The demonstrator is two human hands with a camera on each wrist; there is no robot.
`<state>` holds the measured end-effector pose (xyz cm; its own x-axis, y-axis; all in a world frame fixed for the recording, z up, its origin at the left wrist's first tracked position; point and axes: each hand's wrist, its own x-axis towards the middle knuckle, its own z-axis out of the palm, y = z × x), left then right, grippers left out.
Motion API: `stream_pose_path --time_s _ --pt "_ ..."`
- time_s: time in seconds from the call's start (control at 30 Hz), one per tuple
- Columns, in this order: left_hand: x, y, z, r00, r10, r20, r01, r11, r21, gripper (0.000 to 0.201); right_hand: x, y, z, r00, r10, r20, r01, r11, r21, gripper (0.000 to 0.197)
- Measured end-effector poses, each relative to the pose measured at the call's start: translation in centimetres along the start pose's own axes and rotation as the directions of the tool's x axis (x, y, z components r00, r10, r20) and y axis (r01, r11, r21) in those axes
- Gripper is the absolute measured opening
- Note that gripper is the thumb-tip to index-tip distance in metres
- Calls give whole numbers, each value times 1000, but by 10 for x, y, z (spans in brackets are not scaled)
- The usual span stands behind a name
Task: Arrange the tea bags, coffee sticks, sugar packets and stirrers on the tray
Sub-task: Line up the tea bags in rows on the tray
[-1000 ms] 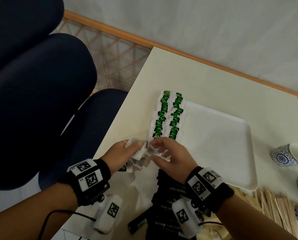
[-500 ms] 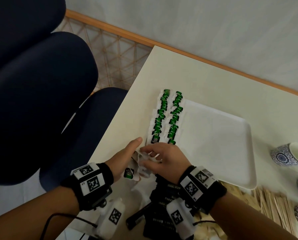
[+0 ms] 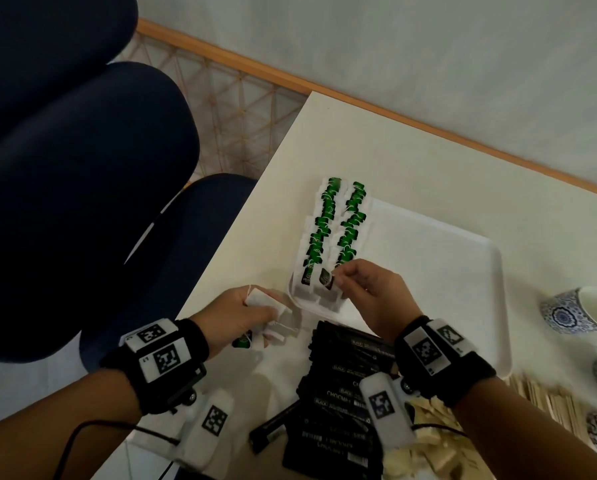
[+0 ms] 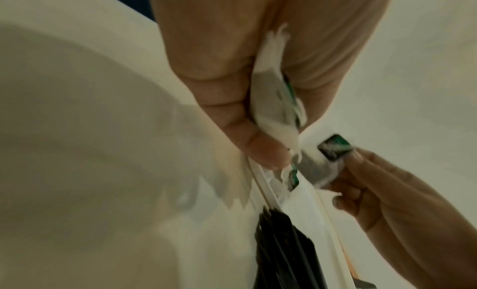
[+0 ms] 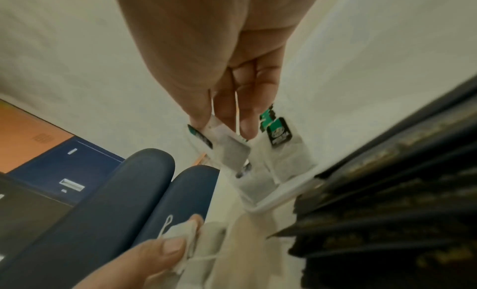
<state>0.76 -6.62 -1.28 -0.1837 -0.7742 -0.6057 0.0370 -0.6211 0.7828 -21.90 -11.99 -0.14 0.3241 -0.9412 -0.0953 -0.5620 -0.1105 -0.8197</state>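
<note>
Two rows of green-tagged tea bags (image 3: 331,230) lie along the left side of the white tray (image 3: 446,271). My right hand (image 3: 338,277) pinches one tea bag (image 3: 326,280) by its top, just over the near end of the right row; the right wrist view shows this tea bag (image 5: 232,152) hanging from my fingertips (image 5: 247,128). My left hand (image 3: 265,303) grips a bunch of tea bags (image 3: 259,299) on the table left of the tray corner, also visible as a bunch (image 4: 273,101) in the left wrist view. Black coffee sticks (image 3: 345,375) are piled in front of the tray.
Wooden stirrers (image 3: 549,400) lie beyond my right wrist, and pale sugar packets (image 3: 432,452) sit near the bottom edge. Blue-patterned cups (image 3: 574,313) stand at the right. A dark blue chair (image 3: 82,202) is left of the table edge.
My right hand has left the bunch with one tea bag and moved forward to the near end of the right row. My left hand stayed by the tray corner with the rest.
</note>
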Motion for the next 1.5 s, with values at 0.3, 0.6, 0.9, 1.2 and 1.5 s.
stream_pose_path --time_s 0.3,0.6,0.9,1.2,1.5 --pt "-1 -1 -16 998 -49 -46 48 998 -29 19 -6 33 -1 989 103 101 -83 980 -183 14" --pt "5 3 -5 997 -80 -14 79 996 -39 24 0 32 8 990 135 33 -128 979 -162 5" --pt "7 6 10 996 -61 67 64 997 -51 18 -10 -2 10 966 -255 -30 242 943 -229 16" --pt "3 11 18 992 -21 124 29 998 -64 27 -10 -22 36 969 -194 149 222 954 -201 38" --pt "1 6 13 989 -4 146 9 1000 -30 45 -2 -19 38 967 150 207 -216 913 346 13"
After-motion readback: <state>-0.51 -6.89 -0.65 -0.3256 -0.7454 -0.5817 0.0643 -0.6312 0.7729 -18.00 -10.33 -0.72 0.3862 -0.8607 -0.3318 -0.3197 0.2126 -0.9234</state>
